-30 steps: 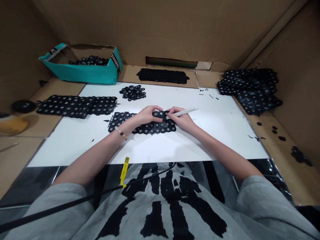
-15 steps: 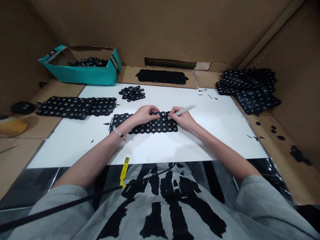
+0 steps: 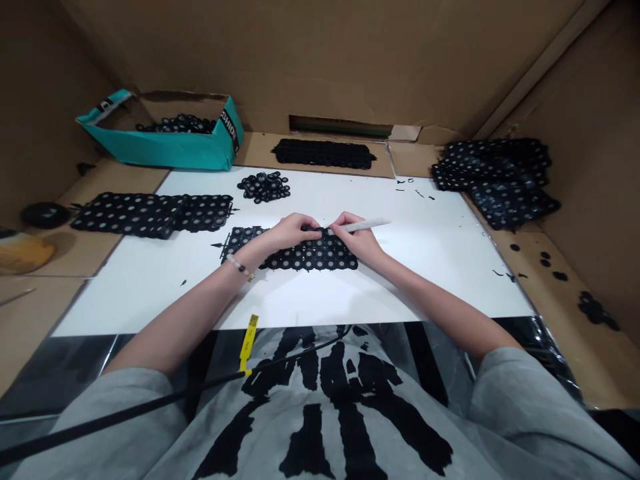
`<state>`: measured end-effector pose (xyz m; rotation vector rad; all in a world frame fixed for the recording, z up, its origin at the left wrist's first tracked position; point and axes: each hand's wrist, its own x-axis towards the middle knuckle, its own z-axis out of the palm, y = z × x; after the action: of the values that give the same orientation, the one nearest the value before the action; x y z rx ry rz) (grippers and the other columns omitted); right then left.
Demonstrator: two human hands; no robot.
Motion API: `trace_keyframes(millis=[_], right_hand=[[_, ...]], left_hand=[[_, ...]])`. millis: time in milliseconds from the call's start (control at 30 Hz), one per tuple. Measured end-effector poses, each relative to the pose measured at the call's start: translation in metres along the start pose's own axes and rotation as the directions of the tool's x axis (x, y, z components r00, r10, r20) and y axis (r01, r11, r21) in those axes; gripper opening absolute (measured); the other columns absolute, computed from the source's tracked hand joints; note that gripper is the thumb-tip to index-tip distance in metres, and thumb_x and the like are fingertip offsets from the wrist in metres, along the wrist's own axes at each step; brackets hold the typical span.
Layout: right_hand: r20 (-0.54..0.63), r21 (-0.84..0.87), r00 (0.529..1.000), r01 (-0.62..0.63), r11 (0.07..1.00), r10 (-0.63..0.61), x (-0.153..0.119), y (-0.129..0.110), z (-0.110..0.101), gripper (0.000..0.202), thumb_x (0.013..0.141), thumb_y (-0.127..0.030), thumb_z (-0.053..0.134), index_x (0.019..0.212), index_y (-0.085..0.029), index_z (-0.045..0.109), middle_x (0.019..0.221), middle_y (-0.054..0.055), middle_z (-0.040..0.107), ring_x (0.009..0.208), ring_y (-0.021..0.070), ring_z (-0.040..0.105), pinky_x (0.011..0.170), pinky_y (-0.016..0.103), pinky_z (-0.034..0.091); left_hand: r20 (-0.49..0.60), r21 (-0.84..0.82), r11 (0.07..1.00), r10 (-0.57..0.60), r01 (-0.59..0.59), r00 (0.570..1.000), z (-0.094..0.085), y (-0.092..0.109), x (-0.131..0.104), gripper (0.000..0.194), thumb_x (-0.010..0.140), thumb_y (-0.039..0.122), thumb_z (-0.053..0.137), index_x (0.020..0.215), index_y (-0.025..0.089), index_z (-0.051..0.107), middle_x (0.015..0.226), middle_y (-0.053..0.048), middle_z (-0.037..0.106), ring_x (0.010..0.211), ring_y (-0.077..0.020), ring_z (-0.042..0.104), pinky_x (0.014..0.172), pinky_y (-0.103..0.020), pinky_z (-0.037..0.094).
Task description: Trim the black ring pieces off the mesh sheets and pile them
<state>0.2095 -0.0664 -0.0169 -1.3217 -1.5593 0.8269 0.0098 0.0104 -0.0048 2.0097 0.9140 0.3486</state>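
Observation:
A black sheet of joined rings (image 3: pixel 325 257) lies on the white board in front of me. My left hand (image 3: pixel 295 231) rests over its middle, thumb and fingers pinched at the far edge. In my right hand (image 3: pixel 357 239) is a slim white pen-shaped tool (image 3: pixel 373 225), held like a pencil and tilted, its back end pointing right. The tool's tip comes down at the sheet's far edge, close beside my left fingertips, and is too small to make out.
Loose black rings (image 3: pixel 264 187) are heaped behind the sheet. More ring sheets lie at left (image 3: pixel 150 215), at the back (image 3: pixel 324 154) and piled at right (image 3: pixel 495 177). A teal box (image 3: pixel 165 150) holds black rings. Scraps (image 3: pixel 560 275) dot the right side. Cardboard walls (image 3: pixel 340 60) surround the board.
My right hand and the tool have moved slightly left, nearer my left fingertips. The sheet's near right part has shifted a little toward me. My left hand has barely moved.

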Motion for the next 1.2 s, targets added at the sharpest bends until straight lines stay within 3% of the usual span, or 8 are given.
trace_keyframes(millis=[133,233,433,667,800,933,1100,1200], right_hand=[[0.016,-0.098,0.997,0.072,0.993,-0.071,-0.002,-0.004,0.005,0.019,0.088,-0.038,0.057,0.076,-0.023,0.054,0.074,0.0,0.062,0.073,0.0184,0.056,0.07,0.032,0.041],[0.011,-0.081,0.997,0.074,0.994,-0.073,0.0,-0.005,0.005,0.018,0.087,-0.036,0.057,0.075,-0.023,0.054,0.074,0.0,0.062,0.073,0.0181,0.056,0.07,0.032,0.041],[0.079,0.079,0.994,-0.079,0.994,0.073,0.003,-0.001,-0.006,0.021,0.08,-0.037,0.064,0.068,-0.021,0.056,0.069,-0.001,0.06,0.07,0.0171,0.055,0.069,0.031,0.042],[0.09,0.037,0.996,0.003,0.999,-0.006,-0.001,0.002,-0.003,0.019,0.083,-0.037,0.061,0.072,-0.021,0.058,0.08,0.002,0.066,0.079,0.0191,0.06,0.076,0.033,0.045],[0.045,-0.117,0.995,0.088,0.989,-0.084,-0.003,0.001,0.003,0.017,0.085,-0.035,0.057,0.073,-0.023,0.054,0.077,0.001,0.063,0.079,0.0199,0.057,0.076,0.033,0.043],[0.037,-0.154,0.997,0.07,0.986,-0.065,-0.002,-0.004,0.003,0.018,0.086,-0.034,0.055,0.072,-0.023,0.051,0.071,0.0,0.058,0.074,0.0193,0.054,0.071,0.032,0.041],[0.079,-0.082,0.996,-0.021,0.996,0.027,0.004,-0.004,-0.012,0.02,0.081,-0.035,0.059,0.067,-0.022,0.052,0.065,-0.001,0.057,0.067,0.0174,0.052,0.066,0.031,0.041],[0.066,0.026,0.996,-0.068,0.997,0.066,0.009,-0.001,-0.02,0.022,0.08,-0.037,0.063,0.067,-0.021,0.055,0.071,0.0,0.063,0.072,0.0179,0.057,0.07,0.031,0.044]], left_hand=[[0.136,-0.096,0.995,0.009,0.004,0.991,-0.008,0.002,-0.001,0.035,0.08,0.049,0.064,0.093,0.018,0.073,0.089,-0.003,0.073,0.085,-0.021,0.062,0.079,-0.032,0.045],[0.19,-0.024,1.0,0.008,-0.004,0.982,-0.012,0.007,-0.003,0.039,0.08,0.052,0.064,0.097,0.018,0.072,0.093,-0.004,0.072,0.088,-0.0223,0.062,0.08,-0.032,0.044],[0.006,0.188,0.982,-0.009,0.008,1.0,-0.001,0.006,-0.003,0.043,0.065,0.044,0.077,0.1,0.02,0.066,0.104,-0.005,0.071,0.1,-0.0269,0.062,0.089,-0.036,0.043],[-0.02,-0.013,1.0,-0.004,0.003,1.0,0.004,-0.005,0.003,0.048,0.063,0.04,0.079,0.104,0.02,0.066,0.111,-0.006,0.07,0.106,-0.0253,0.062,0.096,-0.035,0.044],[-0.023,-0.131,0.991,-0.044,0.041,0.999,0.005,-0.002,0.001,0.05,0.062,0.039,0.08,0.106,0.019,0.066,0.111,-0.006,0.07,0.107,-0.0242,0.061,0.097,-0.035,0.043],[0.038,-0.166,0.985,-0.039,0.045,0.999,0.003,0.006,-0.002,0.051,0.069,0.039,0.076,0.114,0.018,0.063,0.11,-0.007,0.07,0.105,-0.0238,0.061,0.093,-0.034,0.045],[-0.035,0.012,1.0,-0.013,0.013,0.999,0.0,0.008,-0.003,0.059,0.07,0.041,0.077,0.123,0.019,0.062,0.122,-0.01,0.067,0.108,-0.0258,0.061,0.09,-0.034,0.045],[-0.138,0.21,0.976,-0.026,0.055,0.99,0.003,0.007,-0.003,0.043,0.074,0.044,0.075,0.108,0.019,0.069,0.107,-0.01,0.072,0.103,-0.0273,0.061,0.09,-0.036,0.043]])
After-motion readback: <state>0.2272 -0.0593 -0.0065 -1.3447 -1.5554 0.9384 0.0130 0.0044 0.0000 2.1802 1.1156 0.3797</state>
